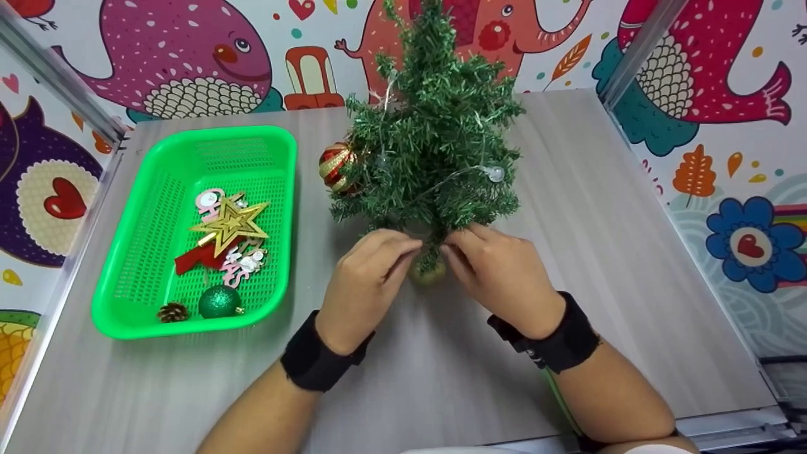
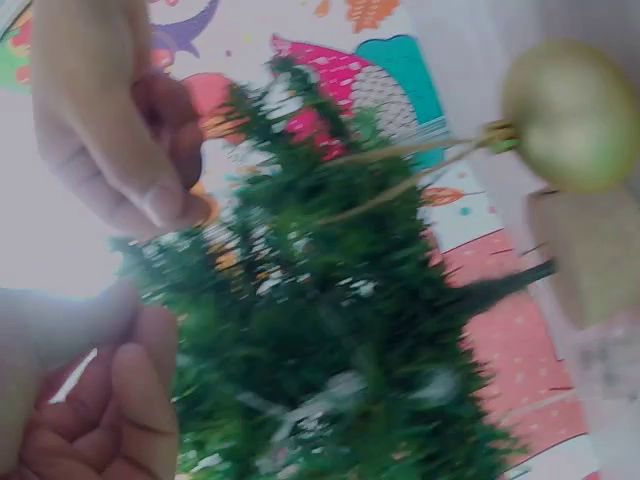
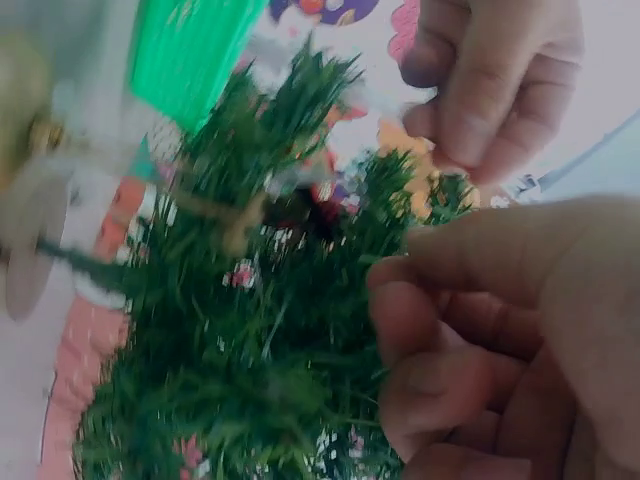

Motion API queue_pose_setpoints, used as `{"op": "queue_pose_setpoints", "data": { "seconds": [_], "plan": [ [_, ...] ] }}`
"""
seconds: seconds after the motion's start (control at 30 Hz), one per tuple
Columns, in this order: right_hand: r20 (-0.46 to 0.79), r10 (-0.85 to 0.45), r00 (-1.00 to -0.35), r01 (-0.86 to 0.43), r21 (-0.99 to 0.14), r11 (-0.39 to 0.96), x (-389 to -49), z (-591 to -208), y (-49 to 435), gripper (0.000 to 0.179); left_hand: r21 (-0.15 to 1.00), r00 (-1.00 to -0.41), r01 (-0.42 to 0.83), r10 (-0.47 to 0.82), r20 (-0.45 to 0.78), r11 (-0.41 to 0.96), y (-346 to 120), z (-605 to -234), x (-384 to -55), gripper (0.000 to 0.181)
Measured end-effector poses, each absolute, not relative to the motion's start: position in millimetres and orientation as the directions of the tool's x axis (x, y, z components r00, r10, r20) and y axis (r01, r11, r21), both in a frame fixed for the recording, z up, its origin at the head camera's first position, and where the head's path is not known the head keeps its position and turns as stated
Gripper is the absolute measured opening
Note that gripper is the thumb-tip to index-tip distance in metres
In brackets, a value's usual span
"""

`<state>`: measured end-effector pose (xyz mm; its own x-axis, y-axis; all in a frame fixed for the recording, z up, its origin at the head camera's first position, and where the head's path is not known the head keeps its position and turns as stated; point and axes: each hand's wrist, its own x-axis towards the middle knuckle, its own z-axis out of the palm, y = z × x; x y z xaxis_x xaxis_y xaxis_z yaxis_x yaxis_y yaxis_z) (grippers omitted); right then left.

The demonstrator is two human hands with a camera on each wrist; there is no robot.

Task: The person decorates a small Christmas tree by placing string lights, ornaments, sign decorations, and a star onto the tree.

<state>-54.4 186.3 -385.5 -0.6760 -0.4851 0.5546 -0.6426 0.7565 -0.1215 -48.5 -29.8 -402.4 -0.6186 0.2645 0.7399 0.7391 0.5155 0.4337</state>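
Note:
A small green artificial Christmas tree (image 1: 435, 139) stands upright. My left hand (image 1: 372, 284) and right hand (image 1: 504, 277) meet at its low front branch (image 1: 430, 255), thumbs and fingers bent together about the greenery. The wrist views show the left hand (image 3: 500, 90) and right hand (image 3: 490, 320) pinching at the branch tips, though blur and fingers hide the exact contact. Below the branch hangs a gold ball ornament (image 2: 572, 115), its string (image 2: 400, 190) looped into the needles. Under the hands, only a bit of the ball (image 1: 429, 274) shows in the head view.
At left stands a green basket (image 1: 290, 189) with a gold star (image 1: 232, 225), red bow (image 1: 202, 257), pink letter ornament (image 1: 234, 271), green ball (image 1: 219, 301) and pinecone (image 1: 172, 312). A red-and-gold ball (image 1: 337, 167) and clear bulb lights (image 1: 495, 173) hang on the tree.

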Motion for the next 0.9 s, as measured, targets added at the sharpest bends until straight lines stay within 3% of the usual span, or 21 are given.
{"op": "queue_pose_setpoints", "data": {
  "seconds": [0.1, 0.23, 0.37, 0.47, 0.6, 0.73, 0.9],
  "plan": [
    [0.541, -0.553, -0.634, -0.713, -0.130, 0.689, -53, -386, 184, 0.004, 0.433, -0.611, 0.733, 0.229, 0.758, 0.525, -37, -396, -48, 0.013],
    [0.524, -0.668, -0.529, -0.819, -0.110, 0.563, -47, -388, 178, 0.010, 0.449, -0.622, 0.706, 0.175, 0.764, 0.548, -54, -390, -52, 0.014],
    [0.503, -0.741, -0.444, -0.879, -0.086, 0.468, -41, -392, 170, 0.012, 0.479, -0.659, 0.622, 0.084, 0.747, 0.620, -84, -383, -59, 0.014],
    [0.487, -0.765, -0.421, -0.894, -0.079, 0.441, -39, -394, 167, 0.014, 0.497, -0.701, 0.531, 0.025, 0.713, 0.687, -111, -380, -65, 0.012],
    [0.469, -0.768, -0.436, -0.887, -0.081, 0.455, -39, -395, 166, 0.014, 0.481, -0.763, 0.417, 0.010, 0.646, 0.771, -147, -380, -75, 0.012],
    [0.457, -0.768, -0.449, -0.879, -0.074, 0.471, -40, -395, 167, 0.013, 0.480, -0.872, 0.281, 0.012, 0.490, 0.831, -181, -386, -84, 0.012],
    [0.458, -0.768, -0.447, -0.880, -0.069, 0.471, -39, -397, 165, 0.013, 0.434, -0.993, 0.103, 0.064, 0.102, 0.895, -217, -392, -88, 0.030]
  ]
}}
